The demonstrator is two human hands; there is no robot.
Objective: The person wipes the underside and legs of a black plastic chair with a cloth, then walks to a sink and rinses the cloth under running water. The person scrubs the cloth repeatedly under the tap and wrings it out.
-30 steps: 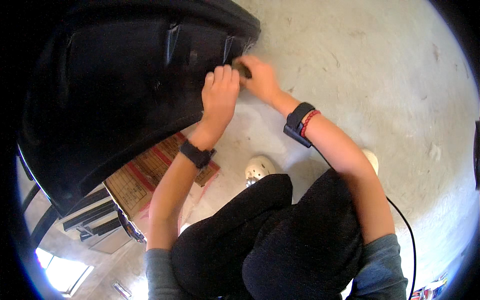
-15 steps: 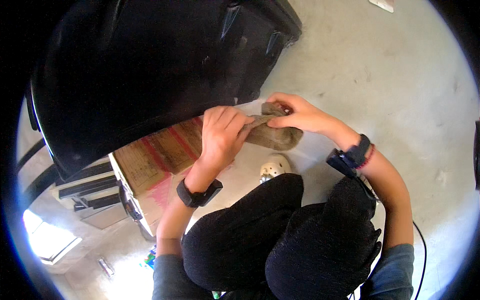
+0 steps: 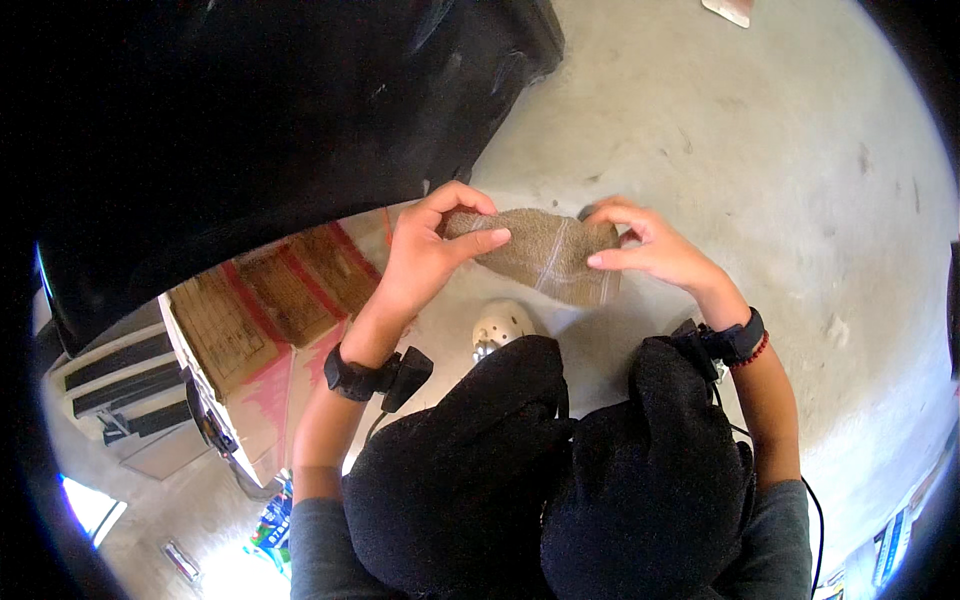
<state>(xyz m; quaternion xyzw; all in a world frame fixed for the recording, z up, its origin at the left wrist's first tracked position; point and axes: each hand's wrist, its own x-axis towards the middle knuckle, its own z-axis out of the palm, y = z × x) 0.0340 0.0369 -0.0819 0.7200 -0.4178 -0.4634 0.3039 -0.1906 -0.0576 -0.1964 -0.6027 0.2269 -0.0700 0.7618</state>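
Observation:
A brown-khaki knitted sock (image 3: pixel 530 245) with pale stripes is stretched flat between my hands, above the floor and beyond my knees. My left hand (image 3: pixel 425 245) pinches its left end, thumb lying on top and fingers tucked behind. At the opposite end, my right hand (image 3: pixel 660 248) grips the edge between thumb and fingers; some of those fingertips are hidden behind the fabric. Black bands with small boxes are strapped round both wrists.
A large black covered object (image 3: pixel 270 110) fills the upper left. Beneath it sits a cardboard box (image 3: pixel 270 300) with red stripes. A cream clog (image 3: pixel 502 325) shows beyond my black-clad knees (image 3: pixel 460 450). A blue-green packet (image 3: pixel 272 522) lies lower left, and a thin cable (image 3: pixel 820 520) hangs at right.
My hands have moved apart, drawing the sock, bunched and folded before, out flat with its stripes showing. The view has shifted slightly, so the black object and box sit further left.

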